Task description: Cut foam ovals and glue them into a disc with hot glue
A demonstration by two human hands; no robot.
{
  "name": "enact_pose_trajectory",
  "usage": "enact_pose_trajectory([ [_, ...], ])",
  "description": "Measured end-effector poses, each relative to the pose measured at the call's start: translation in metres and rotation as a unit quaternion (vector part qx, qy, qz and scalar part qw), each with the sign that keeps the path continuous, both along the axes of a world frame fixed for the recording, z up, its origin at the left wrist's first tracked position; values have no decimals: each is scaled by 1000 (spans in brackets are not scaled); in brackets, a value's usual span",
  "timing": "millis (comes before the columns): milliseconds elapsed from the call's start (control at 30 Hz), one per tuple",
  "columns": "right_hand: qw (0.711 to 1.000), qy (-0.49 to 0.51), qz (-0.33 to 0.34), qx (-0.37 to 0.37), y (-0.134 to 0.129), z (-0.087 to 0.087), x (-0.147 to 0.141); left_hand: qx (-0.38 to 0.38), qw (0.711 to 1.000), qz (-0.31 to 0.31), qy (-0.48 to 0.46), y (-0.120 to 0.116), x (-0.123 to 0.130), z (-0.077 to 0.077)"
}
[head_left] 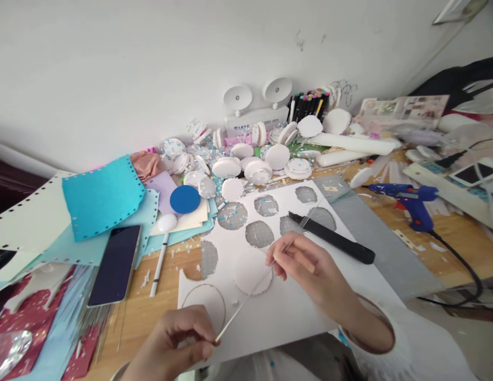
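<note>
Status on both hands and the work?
Left hand and right hand: pinching thin strand. White sheet beneath, holes cut. Black cutter lying on sheet.

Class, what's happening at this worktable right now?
A person holds a thin strand between the left hand and right hand, above a white sheet with several rough round holes cut out. A black cutter lies on the sheet. White discs are heaped behind it, and a blue glue gun sits to the right.

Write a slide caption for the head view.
Left hand and right hand hold a thin strand above a white sheet with round holes.
</note>
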State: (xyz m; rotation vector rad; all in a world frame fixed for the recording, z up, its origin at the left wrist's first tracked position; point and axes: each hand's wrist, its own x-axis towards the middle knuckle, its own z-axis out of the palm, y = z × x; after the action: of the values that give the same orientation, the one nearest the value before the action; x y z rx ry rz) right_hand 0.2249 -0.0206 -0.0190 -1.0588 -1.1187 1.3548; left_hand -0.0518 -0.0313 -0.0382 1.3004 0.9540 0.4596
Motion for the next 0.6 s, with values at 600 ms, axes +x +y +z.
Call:
enact_pose_trajectory([
  [600, 994, -53, -85, 32, 5, 9, 23, -51, 997, -9, 51, -10, -51, 0],
])
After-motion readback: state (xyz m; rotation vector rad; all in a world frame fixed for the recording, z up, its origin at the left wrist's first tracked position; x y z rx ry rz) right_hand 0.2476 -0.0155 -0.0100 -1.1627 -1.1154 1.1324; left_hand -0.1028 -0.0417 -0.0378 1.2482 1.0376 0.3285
